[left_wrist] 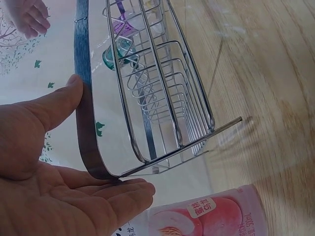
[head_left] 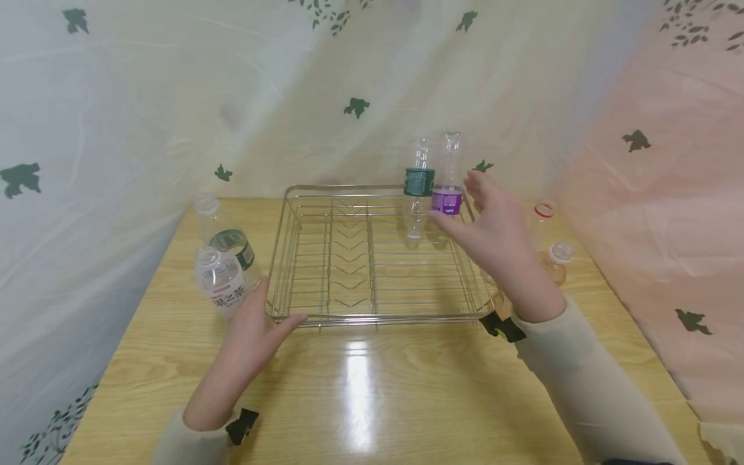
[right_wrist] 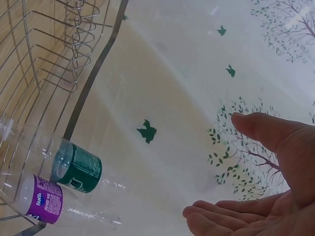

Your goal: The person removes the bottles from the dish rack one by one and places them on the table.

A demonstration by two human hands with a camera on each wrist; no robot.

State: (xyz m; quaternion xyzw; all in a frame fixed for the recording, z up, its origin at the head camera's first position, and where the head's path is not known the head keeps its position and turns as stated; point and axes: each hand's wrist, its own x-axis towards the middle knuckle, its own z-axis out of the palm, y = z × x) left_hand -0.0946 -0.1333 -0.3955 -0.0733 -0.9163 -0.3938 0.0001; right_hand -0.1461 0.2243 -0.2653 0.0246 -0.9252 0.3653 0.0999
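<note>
A wire dish rack [head_left: 372, 319] stands on the wooden table. My left hand [head_left: 256, 329] grips its front left corner, thumb on the flat metal rim and fingers against the other side. Two clear plastic bottles stand neck-down in the rack's back right part: a green-labelled bottle [head_left: 419, 182] and a purple-labelled Fanta bottle [head_left: 447, 201]. Beside the Fanta bottle, my right hand [head_left: 494, 226] is raised over the rack's right side, fingers extended and thumb spread, holding nothing. In the right wrist view both bottles [right_wrist: 78, 167] lie beyond the fingertips, apart from them.
Left of the rack stand a fruit tea bottle [head_left: 221, 281] with a peach label and a taller green-labelled bottle [head_left: 232, 242]. Partly behind my right arm are a red-ringed bottle [head_left: 543, 210] and an amber-tinted bottle [head_left: 559, 255]. A printed curtain [head_left: 279, 97] hangs behind the table.
</note>
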